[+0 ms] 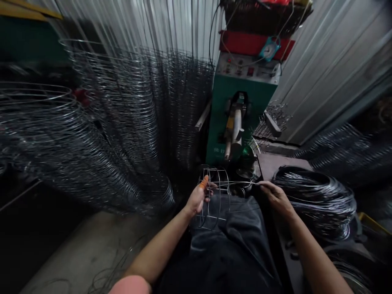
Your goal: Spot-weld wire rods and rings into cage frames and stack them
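Observation:
My left hand (198, 200), with an orange cover on the thumb, is closed around the side of a small wire frame (227, 188) made of curved hoops joined by straight rods. The frame rests over my dark apron (232, 228). Thin metal wires (240, 182) stretch from the frame to the right. My right hand (277, 197) pinches their far ends between thumb and fingers. Just ahead of the hands is a green machine (220, 110) with a pale metal arm (237, 126) pointing down.
Tall stacks of wire hoops (122, 106) crowd the left. A large bundle of wire rings (318, 200) sits close by my right forearm. A blue clock-like dial (269, 49) hangs on the machine's front. Loose wire (113, 265) lies on the floor at lower left.

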Available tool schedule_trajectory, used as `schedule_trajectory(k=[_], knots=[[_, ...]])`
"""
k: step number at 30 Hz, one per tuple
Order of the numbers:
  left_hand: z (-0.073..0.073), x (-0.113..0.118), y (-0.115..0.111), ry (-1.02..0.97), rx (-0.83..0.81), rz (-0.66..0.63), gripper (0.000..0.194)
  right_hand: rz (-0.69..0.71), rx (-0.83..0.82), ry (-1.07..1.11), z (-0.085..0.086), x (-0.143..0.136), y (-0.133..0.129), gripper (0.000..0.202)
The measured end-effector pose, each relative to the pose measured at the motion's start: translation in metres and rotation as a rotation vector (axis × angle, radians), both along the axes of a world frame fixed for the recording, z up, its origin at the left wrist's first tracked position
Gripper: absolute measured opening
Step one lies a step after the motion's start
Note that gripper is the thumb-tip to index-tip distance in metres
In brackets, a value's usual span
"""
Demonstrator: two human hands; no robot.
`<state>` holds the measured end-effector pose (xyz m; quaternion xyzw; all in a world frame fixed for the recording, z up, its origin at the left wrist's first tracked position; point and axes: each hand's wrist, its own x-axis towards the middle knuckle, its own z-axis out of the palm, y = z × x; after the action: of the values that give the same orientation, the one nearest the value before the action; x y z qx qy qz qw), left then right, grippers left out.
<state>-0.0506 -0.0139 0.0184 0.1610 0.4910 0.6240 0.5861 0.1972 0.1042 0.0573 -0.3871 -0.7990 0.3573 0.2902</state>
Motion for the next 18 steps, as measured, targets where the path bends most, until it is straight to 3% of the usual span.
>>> schedule_trajectory(k=[4,7,11,18], knots=[[-0.011,0.002,0.000,0.104,0.011,0.051,0.047,0.007,-0.098,-0.014,-0.020,0.004,-0.001,0.036],[-0.018,0.005,0.001,0.133,0.002,0.070,0.046,0.028,-0.159,-0.048,-0.024,0.007,-0.003,0.037],[-0.023,0.010,0.000,0.166,0.020,0.033,0.043,0.131,-0.214,-0.131,-0.011,0.000,-0.009,0.038],[-0.025,0.018,-0.007,0.253,0.045,-0.080,0.042,0.415,-0.262,-0.327,0.010,-0.047,-0.023,0.035]])
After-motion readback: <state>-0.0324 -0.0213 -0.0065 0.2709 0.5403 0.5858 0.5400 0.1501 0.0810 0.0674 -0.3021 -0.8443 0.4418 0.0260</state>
